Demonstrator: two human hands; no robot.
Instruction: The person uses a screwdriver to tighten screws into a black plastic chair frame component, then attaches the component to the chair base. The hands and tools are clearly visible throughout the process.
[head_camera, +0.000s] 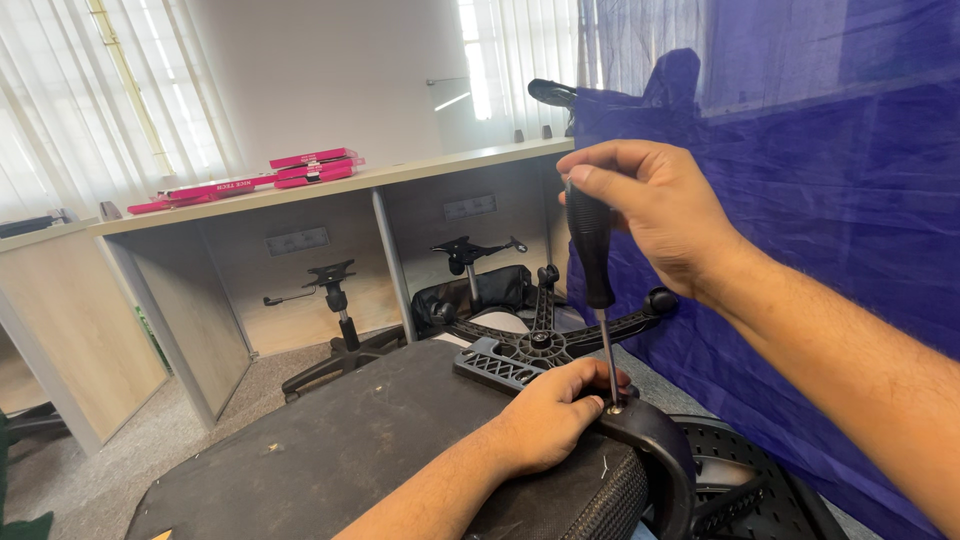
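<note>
My right hand grips the black handle of a screwdriver held upright, its metal shaft going down to a screw hole in a black curved plastic armrest bracket. My left hand rests on the upturned underside of a chair seat, fingers pressed beside the screwdriver tip at the bracket. A black ribbed plastic plate lies on the seat just beyond my left hand.
A long wooden desk runs along the back with pink flat boxes on top. Two chair bases with gas-lift columns stand under it, a star base nearer. A blue fabric partition fills the right side.
</note>
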